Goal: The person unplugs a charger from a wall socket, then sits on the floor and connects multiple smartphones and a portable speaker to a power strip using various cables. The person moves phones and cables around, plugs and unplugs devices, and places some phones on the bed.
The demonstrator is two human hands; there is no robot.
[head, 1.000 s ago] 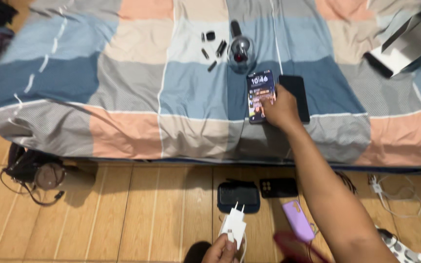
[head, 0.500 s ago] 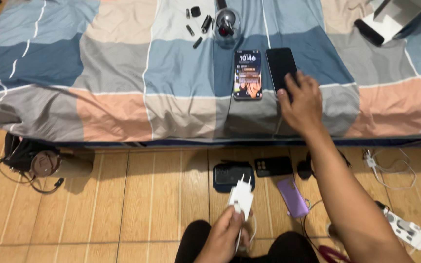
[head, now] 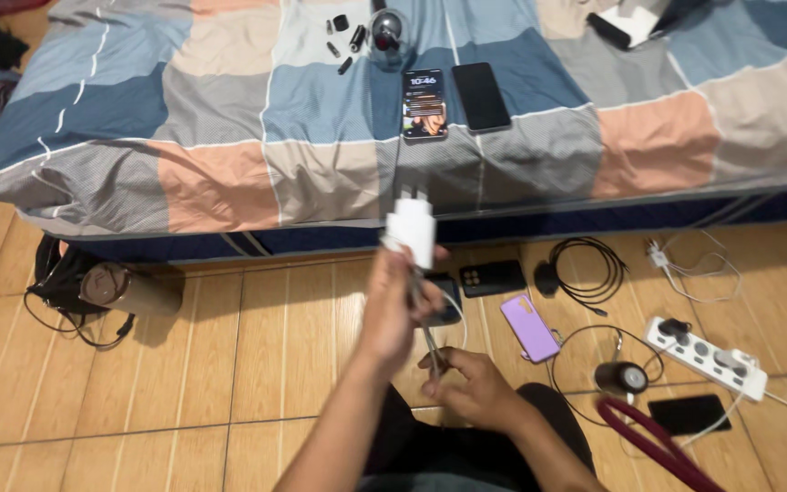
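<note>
- The left hand (head: pixel 392 305) is holding up a white charger plug (head: pixel 411 226) in front of the bed's edge, its fingers clamped around the lower end of the plug, with the two prongs pointing upward.
- A thin cable (head: pixel 430 342) is running down from the plug toward the right hand (head: pixel 475 390), which is sitting lower, just above the person's dark-clothed lap.
- The right hand's fingers are closing together on the lower stretch of that cable.
- On the bed (head: pixel 229 137), which is wearing a patchwork cover in blue, grey, peach and beige, a lit phone (head: pixel 424 103) is lying just beside a dark phone (head: pixel 481 96), both near the edge.
- Farther back on the cover, several small black parts (head: pixel 343 41) are lying near a round clear-domed object (head: pixel 386 32).
- On the wooden floor (head: pixel 229 364), a black phone case (head: pixel 492 278) and a purple phone case (head: pixel 529 327) are lying near the hands.
- To the right, a coiled black cable (head: pixel 585 264), a white power strip (head: pixel 705 356) and another dark phone (head: pixel 689 414) are resting on the floor.
- At the left, a black bag with a round bottle (head: pixel 125 290) is lying by the bed.
</note>
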